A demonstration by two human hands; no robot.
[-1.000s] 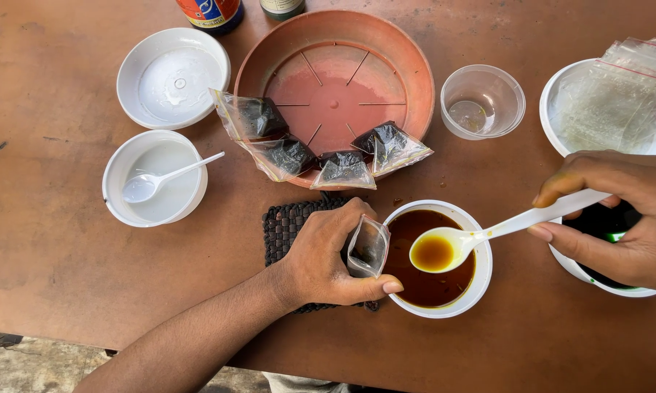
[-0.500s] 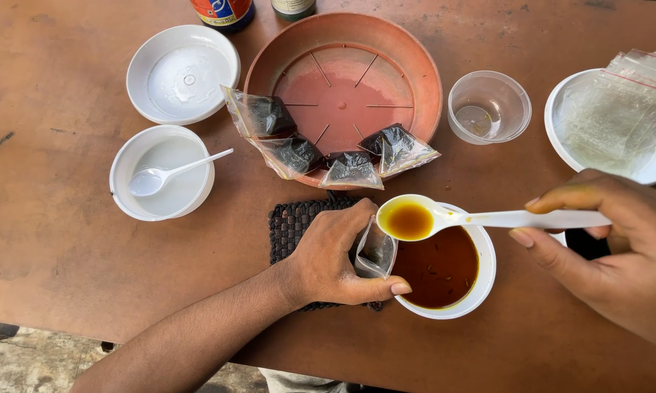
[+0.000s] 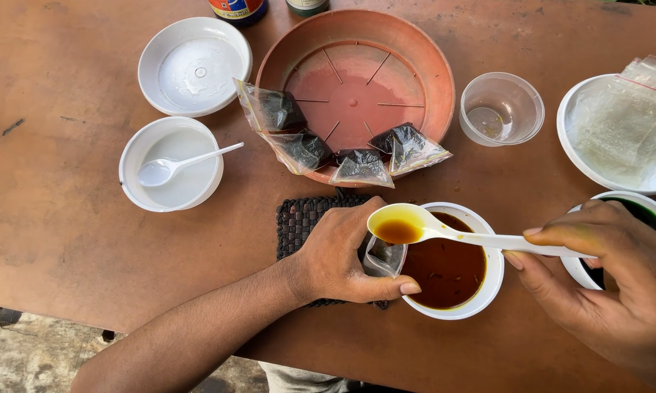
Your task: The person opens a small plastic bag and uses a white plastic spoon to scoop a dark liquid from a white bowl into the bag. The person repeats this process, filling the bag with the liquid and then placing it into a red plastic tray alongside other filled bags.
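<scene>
Entry, brown desk (image 3: pixel 66 240).

Left hand (image 3: pixel 339 258): fingers clenched around one small clear pouch (image 3: pixel 384 256), held open and upright at the rim of the white bowl of dark brown liquid (image 3: pixel 451 266), over the black woven mat (image 3: pixel 302 218).

Right hand (image 3: pixel 611 284): fingers pinched on the handle of a white plastic spoon (image 3: pixel 415 225). Its bowl carried a measure of amber-brown liquid and hung directly above the pouch mouth.

Handling, as I judged it: keep the spoon level until its lip sits over the opening, then tip slowly; hold the pouch mouth wide and close to the bowl so any drip falls back in.

Count of items:
- Filled dark pouches (image 3: pixel 357 164): four, lying on the near edge of the terracotta-coloured round tray (image 3: pixel 415 51).
- Pouch in hand: one.
- Spoons: two, one in my right hand, one resting in a white bowl of clear liquid (image 3: pixel 169 175).
- White lid or shallow dish (image 3: pixel 195 65): one.
- Clear plastic cup (image 3: pixel 502 108): one, nearly empty.
- White plate bearing a stack of empty clear bags (image 3: pixel 622 124): one.
- Bowl of dark green contents (image 3: pixel 651 218): one, partly behind my right hand.
- Bottles (image 3: pixel 238 7) at the far edge: two, only the bases in view.
</scene>
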